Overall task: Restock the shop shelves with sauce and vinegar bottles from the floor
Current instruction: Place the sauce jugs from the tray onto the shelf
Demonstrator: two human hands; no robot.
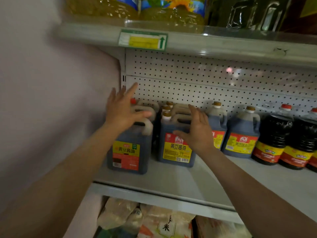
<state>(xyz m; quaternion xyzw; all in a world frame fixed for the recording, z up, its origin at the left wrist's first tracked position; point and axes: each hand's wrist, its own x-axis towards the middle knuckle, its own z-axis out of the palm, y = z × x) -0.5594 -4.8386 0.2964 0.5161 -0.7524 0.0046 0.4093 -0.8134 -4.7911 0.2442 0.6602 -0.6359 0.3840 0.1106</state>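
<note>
Reaching into the middle shelf (171,184), we hold both hands spread and empty. Our left hand (122,111) hovers with straight fingers over the handle of the left jug (129,146); whether it touches we cannot tell. Our right hand (197,129) lies flat-fingered against the right flank of the centre jug (175,148), apparently to nudge it into line.

Both jugs stand upright, long axis vertical, caps up, labels facing us at the shelf front. Behind each, more jugs of the same kind queue toward the pegboard (205,79), so the stock is faced front-to-back in rows. We judge that the open palms serve to square the rows rather than to lift.

To the right stand two further jugs (241,140), then dark round bottles (272,140), all upright. Oil bottles (171,12) sit on the shelf above; sacks (154,222) lie below.
</note>
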